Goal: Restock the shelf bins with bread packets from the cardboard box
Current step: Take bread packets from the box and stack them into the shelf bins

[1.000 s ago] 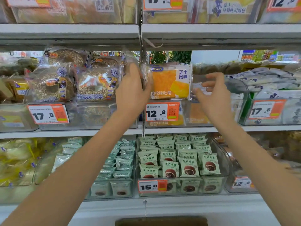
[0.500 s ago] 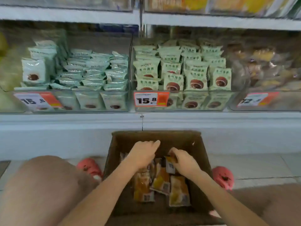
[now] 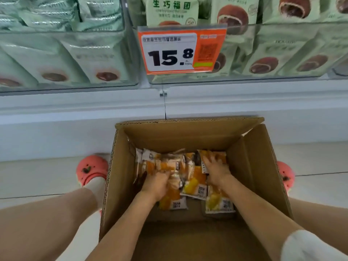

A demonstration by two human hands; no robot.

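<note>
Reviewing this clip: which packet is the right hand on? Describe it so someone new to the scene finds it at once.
Start at the open cardboard box on the floor below the shelf. In its far right corner, the right hand lies on an orange bread packet. Unlike the packets nearer the camera, it sits against the back wall and shows no white QR-code end.
</note>
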